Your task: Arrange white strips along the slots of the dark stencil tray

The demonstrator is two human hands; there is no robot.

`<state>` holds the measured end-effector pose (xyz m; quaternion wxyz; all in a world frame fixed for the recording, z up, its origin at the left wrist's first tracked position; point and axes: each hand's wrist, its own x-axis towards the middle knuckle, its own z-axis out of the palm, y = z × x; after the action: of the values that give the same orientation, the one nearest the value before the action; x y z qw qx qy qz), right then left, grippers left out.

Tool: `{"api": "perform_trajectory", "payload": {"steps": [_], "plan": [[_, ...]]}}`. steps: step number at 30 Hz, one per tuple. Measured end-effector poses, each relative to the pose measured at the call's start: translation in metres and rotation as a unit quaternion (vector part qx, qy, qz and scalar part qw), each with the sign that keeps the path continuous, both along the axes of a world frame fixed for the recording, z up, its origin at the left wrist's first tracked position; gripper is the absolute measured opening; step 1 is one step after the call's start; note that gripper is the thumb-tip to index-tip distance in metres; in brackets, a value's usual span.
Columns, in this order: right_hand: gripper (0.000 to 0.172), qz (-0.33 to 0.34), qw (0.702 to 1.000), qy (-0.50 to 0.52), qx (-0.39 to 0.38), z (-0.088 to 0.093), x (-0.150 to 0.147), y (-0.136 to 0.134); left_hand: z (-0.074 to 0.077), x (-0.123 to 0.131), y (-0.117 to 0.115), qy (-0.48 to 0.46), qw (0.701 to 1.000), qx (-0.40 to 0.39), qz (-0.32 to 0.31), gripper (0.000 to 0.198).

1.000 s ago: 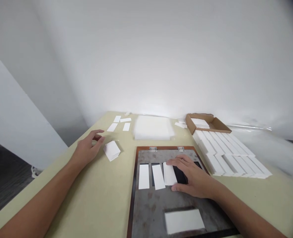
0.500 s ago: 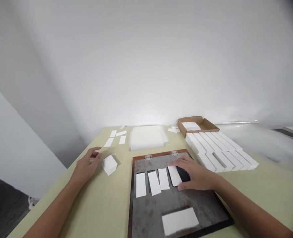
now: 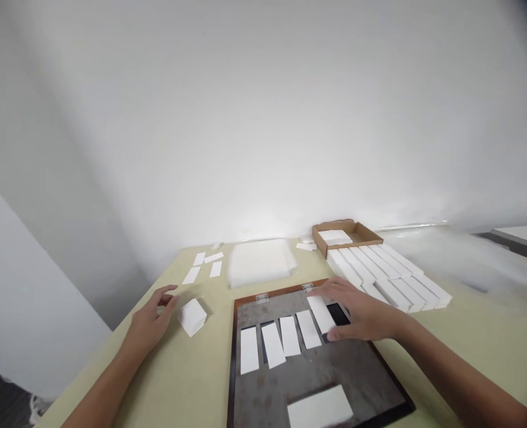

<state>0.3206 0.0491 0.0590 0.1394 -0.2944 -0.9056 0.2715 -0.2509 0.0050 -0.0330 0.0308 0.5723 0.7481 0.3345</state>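
Note:
My right hand [image 3: 361, 318] lies spread on a grey, stained metal plate [image 3: 330, 368] with a brown frame and hinges at its far edge. Its fingers touch the rightmost of several white paper strips [image 3: 289, 336], which lie side by side over dark slots. That end strip [image 3: 321, 314] is partly under my fingers. A wider white sheet [image 3: 320, 407] lies near the plate's front edge. My left hand [image 3: 150, 327] hovers on the table, curled and holding nothing, just left of a small stack of white cards [image 3: 192, 317].
Beyond the plate stand a cardboard tray [image 3: 335, 238] and rows of long white blocks [image 3: 379, 276]. A translucent white pad [image 3: 260, 263] and loose white slips [image 3: 201, 264] lie on the pale yellow table [image 3: 192, 380], whose edge runs along the left.
The row on the plate now shows one more strip at its right end, by my right fingers. The whole scene sits lower in view. My left hand has barely moved.

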Motion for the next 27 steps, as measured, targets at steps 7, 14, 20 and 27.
{"api": "perform_trajectory", "payload": {"steps": [7, 14, 20, 27], "plan": [[0.092, 0.023, 0.997, -0.066, -0.027, -0.014, 0.015, -0.009, 0.000, -0.001, 0.002, -0.004, 1.000, -0.008, 0.000, 0.047], [0.090, 0.019, 0.997, -0.062, -0.036, -0.019, 0.025, -0.008, -0.003, -0.005, 0.003, -0.001, 1.000, -0.029, 0.005, 0.043], [0.085, 0.016, 0.998, -0.047, -0.030, -0.020, 0.022, -0.008, -0.005, -0.007, 0.005, 0.007, 0.999, -0.037, 0.003, 0.042], [0.082, -0.002, 0.999, -0.038, -0.015, -0.024, 0.018, -0.008, -0.005, -0.007, 0.006, 0.012, 0.999, -0.032, 0.003, 0.041]]}}
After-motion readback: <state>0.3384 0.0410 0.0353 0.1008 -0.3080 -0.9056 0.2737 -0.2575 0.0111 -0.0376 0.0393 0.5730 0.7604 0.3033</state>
